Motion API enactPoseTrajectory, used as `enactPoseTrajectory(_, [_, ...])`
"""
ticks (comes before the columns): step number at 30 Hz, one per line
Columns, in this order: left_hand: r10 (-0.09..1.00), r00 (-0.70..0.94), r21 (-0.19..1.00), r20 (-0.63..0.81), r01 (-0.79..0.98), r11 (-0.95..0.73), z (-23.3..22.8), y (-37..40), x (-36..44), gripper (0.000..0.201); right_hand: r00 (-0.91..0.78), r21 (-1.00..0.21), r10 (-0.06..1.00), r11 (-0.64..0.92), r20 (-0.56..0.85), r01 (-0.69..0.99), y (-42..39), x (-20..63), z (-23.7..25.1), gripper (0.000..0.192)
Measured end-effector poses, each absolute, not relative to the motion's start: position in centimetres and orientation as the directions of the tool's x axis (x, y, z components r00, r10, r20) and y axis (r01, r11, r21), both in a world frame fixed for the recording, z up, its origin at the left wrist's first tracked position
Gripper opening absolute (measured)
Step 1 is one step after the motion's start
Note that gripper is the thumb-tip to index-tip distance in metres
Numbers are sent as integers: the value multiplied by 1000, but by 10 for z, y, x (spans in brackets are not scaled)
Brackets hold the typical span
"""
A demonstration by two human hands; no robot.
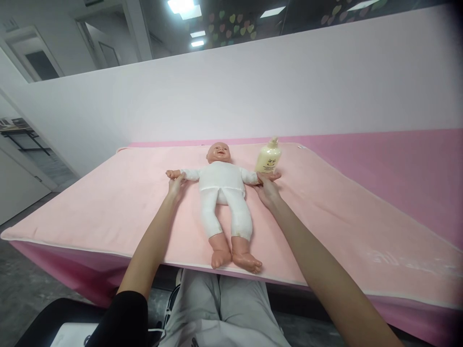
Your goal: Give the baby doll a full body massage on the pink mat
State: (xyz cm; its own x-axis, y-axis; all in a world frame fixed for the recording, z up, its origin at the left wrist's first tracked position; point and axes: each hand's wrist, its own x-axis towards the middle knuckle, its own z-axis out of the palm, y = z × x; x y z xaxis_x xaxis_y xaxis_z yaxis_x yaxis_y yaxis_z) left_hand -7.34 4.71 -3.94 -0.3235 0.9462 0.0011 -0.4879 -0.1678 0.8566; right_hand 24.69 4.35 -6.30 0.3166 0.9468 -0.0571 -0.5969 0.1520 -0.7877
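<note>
A baby doll (pixel 222 178) with a white cloth body lies on its back on the pink towel (pixel 119 193), head away from me and feet near the table's front edge. Both its arms are stretched out sideways. My left hand (pixel 176 186) is closed around the doll's arm on the left, close to its wrist. On the other side, my right hand (pixel 267 189) grips the doll's other arm near the wrist, its fingers partly hidden. Just behind that wrist stands a pale yellow pump bottle (pixel 268 158), upright.
A white wall (pixel 253 91) rises behind the table, with dark glass above it. Pink cloth (pixel 398 178) covers the table beneath the towel. A black chair (pixel 54 318) with a white device (pixel 72 335) is at lower left.
</note>
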Motion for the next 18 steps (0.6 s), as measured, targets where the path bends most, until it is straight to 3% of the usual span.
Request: enactPoseTrajectory(18, [949, -311, 897, 56, -402, -185, -43, 51, -76, 33, 297, -781, 952, 131, -73, -611, 53, 254, -70, 29])
